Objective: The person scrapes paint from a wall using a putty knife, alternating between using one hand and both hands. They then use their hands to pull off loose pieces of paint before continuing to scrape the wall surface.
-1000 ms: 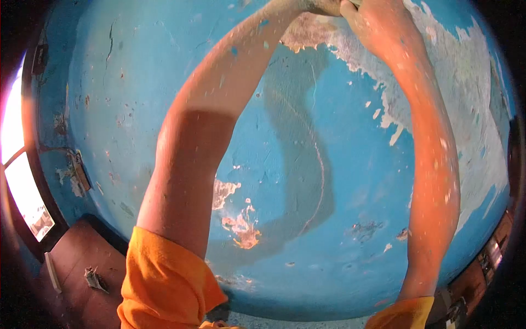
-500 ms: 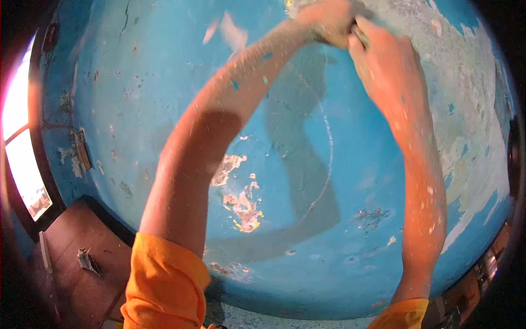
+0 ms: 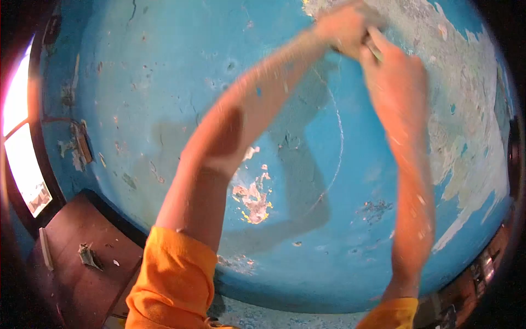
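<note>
Both arms, in orange sleeves, reach up against a blue wall (image 3: pixel 361 164) with peeling paint. At the top, my left hand (image 3: pixel 348 27) is bent at the wall, its fingers blurred and partly hidden. Just right of it, my right hand (image 3: pixel 394 66) is closed round a thin, light tool (image 3: pixel 375 50), of which only a short piece shows between the fingers. The two hands touch or nearly touch beside the edge of a bare grey patch (image 3: pixel 466 82). A pale curved line runs down the blue paint below them.
A bright window (image 3: pixel 24 170) is at the far left. Below it, a reddish-brown surface (image 3: pixel 76 274) bears a crumpled scrap (image 3: pixel 89 256) and a pale stick (image 3: pixel 46 249). Small chips hang over the arms. Blurred objects line the lower right edge.
Both hands have shifted slightly right and down in the view, still close together. The left forearm has also moved right. Pale flakes at the upper left are gone.
</note>
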The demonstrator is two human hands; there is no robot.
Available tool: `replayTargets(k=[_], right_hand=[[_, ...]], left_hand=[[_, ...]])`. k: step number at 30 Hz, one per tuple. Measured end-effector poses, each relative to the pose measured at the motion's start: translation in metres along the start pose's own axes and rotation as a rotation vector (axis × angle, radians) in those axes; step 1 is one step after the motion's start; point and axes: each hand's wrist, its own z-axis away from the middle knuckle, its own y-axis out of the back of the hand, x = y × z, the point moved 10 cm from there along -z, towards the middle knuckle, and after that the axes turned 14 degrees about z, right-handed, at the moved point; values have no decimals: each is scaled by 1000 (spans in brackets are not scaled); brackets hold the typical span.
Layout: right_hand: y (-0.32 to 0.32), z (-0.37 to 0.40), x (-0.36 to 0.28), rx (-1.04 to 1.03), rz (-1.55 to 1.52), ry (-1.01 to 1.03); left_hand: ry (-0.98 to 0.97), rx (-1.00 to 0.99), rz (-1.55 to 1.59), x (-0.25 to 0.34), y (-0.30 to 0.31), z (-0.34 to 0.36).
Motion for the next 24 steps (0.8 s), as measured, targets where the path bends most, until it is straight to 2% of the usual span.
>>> replayTargets(k=[1, 3, 4, 7, 9, 10, 12, 14, 15, 16, 18, 19, 20, 21, 22, 24], right_hand=[[-13, -3, -5, -7, 21, -6], [-23, -27, -22, 199, -143, 11], [-24, -27, -30, 184, -156, 25], [-25, -16, -31, 147, -153, 96], [-16, 6, -25, 174, -354, 212], [-6, 15, -29, 173, -355, 221], [-51, 33, -9, -445, -971, -252], [-62, 9, -12, -368, -1027, -226], [-60, -5, -7, -287, -1078, -211], [-59, -14, 3, -271, -1068, -217], [-61, -17, 6, -391, -1071, -221], [-55, -7, 4, -399, -1072, -229], [-37, 11, 8, -300, -782, -204], [-20, 20, 8, -198, -489, -168], [-28, 17, 10, -203, -486, -173], [-27, -2, 6, -30, -418, -18]], left_hand=[[-41, -187, -95, 1, 19, -6], [-31, -213, -186, -14, 33, -6], [44, -249, -287, -23, 41, 8], [-1, -233, -161, -10, 28, 18], [-30, -200, -92, 13, 19, 26], [-16, -221, -118, 16, 10, 33], [-8, -242, -141, 11, 2, 31], [11, -328, -265, -13, 2, 20], [-75, -246, -118, -12, 14, 9], [-93, -242, -112, -13, 13, 0], [119, -290, -107, -30, 4, -1], [112, -267, -65, -20, -5, 1], [124, -273, -53, -11, -13, 8], [60, -183, -59, 5, -8, 9], [-10, -90, -66, 13, -4, 10], [-5, -69, -27, -4, -1, 6]])
